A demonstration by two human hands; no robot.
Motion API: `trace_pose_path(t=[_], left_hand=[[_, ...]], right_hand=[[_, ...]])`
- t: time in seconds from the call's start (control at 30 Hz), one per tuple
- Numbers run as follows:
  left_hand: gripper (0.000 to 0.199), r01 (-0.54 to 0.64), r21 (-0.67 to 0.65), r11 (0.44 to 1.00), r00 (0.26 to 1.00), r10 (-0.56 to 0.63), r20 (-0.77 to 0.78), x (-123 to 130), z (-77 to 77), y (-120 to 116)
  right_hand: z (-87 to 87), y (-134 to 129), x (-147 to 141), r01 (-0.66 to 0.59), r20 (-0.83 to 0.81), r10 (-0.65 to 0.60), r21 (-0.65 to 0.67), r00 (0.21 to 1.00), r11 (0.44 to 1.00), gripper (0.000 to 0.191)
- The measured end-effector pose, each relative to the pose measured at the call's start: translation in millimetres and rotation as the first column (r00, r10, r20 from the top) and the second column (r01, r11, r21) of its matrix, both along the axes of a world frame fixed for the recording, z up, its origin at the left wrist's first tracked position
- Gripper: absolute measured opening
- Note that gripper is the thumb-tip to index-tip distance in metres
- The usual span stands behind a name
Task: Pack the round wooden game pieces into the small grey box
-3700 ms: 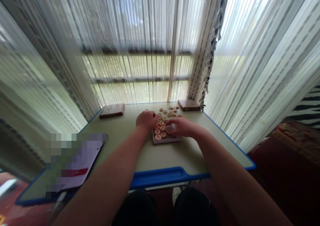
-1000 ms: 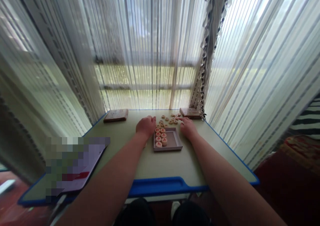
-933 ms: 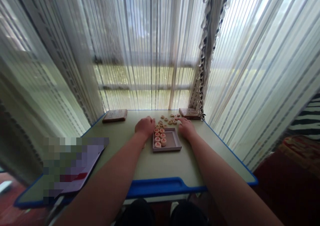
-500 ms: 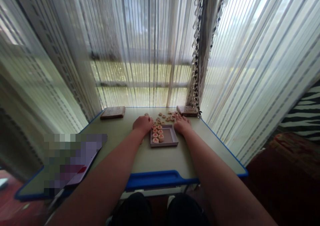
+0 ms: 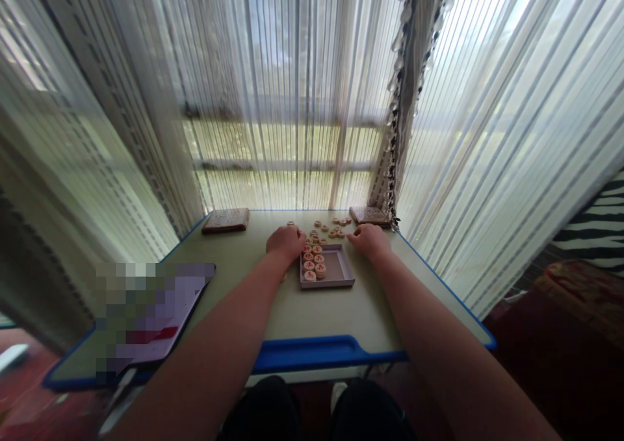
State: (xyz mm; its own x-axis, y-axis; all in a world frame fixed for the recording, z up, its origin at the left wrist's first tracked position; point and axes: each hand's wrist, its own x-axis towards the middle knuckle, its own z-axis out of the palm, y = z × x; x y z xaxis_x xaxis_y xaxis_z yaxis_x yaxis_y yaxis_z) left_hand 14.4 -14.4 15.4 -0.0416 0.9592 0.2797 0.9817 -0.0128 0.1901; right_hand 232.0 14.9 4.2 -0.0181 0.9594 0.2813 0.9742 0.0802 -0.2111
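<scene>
- Hiding its grip, your left hand (image 5: 286, 241) lies curled beside the tray (image 5: 336, 270); can't tell what's held.
- Your right hand (image 5: 370, 239): half-curled near loose pieces (image 5: 325, 228), hold unclear.
- Red-marked pieces (image 5: 320, 269): tray's left side.

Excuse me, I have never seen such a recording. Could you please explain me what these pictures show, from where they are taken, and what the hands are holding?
There is no machine here: these are a person's own bare hands. The one camera is worn on the head and looks forward and down, so the arms reach in from the bottom.

On the blue-edged table is a shallow box, with round pieces bearing red marks along its left side. Beyond it, loose pieces are scattered. Two flat brown objects lie near the far corners.

The left hand is at the box's far left corner; the right hand is beside the loose pieces. Whether either grips something, I cannot tell.
</scene>
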Motion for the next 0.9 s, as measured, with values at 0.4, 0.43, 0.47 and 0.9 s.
trace_pose_path(t=[0.4, 0.43, 0.47, 0.9], left_hand=[[0.044, 0.005, 0.003, 1.0, 1.0, -0.005, -0.012, -1, -1.9, 0], [0.044, 0.003, 0.002, 1.0, 1.0, -0.003, -0.014, -1, -2.1, 1], [0.044, 0.001, 0.002, 1.0, 1.0, -0.001, -0.015, -1, -2.1, 1], [0.044, 0.017, 0.026, 1.0, 1.0, -0.017, -0.019, -1, -3.4, 1]], right_hand=[[8.3, -5, 1, -0.021, 0.011, 0.023, -0.12, 1.0, 0.992, 0.033], [8.4, -5, 1, -0.023, 0.014, 0.025, -0.122, 1.0, 0.992, 0.032], [9.1, -6, 1, -0.029, 0.019, 0.031, -0.124, 0.999, 0.992, 0.03], [34.4, -47, -22, -0.649, -0.332, 0.568, -0.236, 0.753, 0.723, 0.039]])
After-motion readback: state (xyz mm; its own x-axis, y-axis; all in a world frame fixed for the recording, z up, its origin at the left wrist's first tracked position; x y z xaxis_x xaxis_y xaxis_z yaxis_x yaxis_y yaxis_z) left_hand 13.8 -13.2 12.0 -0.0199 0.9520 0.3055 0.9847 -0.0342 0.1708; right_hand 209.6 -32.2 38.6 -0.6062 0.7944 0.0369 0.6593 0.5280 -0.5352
